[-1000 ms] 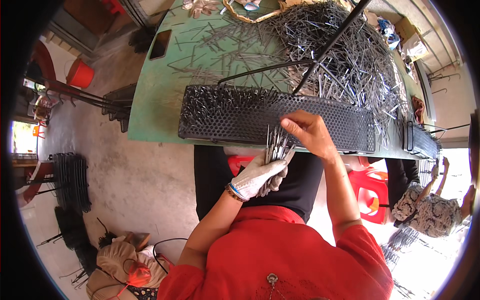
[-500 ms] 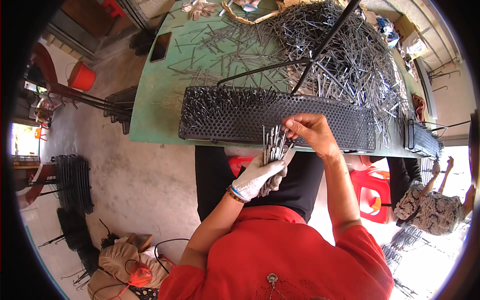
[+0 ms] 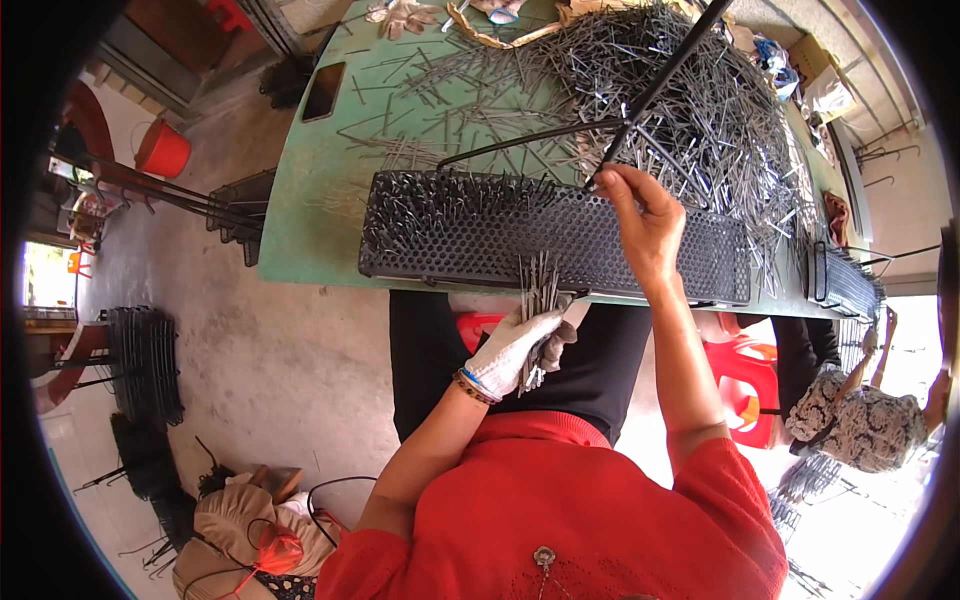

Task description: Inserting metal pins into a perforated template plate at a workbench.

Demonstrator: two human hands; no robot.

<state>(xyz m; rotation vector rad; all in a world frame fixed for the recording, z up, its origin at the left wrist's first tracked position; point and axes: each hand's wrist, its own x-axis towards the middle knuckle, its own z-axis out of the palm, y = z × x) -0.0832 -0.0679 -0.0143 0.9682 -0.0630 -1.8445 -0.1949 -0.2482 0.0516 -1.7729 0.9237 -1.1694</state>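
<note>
My left hand (image 3: 517, 347), in a white work glove, is closed around a bundle of thin metal rods (image 3: 540, 287). The bundle points up in front of the near edge of a black perforated metal rack (image 3: 650, 243). Many upright rods (image 3: 440, 205) fill the rack's left part, while bare holes show over its right part. My bare right hand (image 3: 652, 222) is over the rack, thumb and fingertips pinched together at its far edge, close to a black bar (image 3: 640, 105). Whatever is in that pinch is too small to make out.
A large heap of loose rods (image 3: 680, 90) covers the back right of the green table (image 3: 320, 200), with scattered rods to its left. A phone (image 3: 323, 92) and gloves (image 3: 403, 17) lie at the back left. Another person (image 3: 865, 420) works at the right near a red stool (image 3: 740, 385).
My right hand has moved from the tips of the rod bundle up and away to the rack's far edge. The left hand keeps its hold on the bundle, almost in place.
</note>
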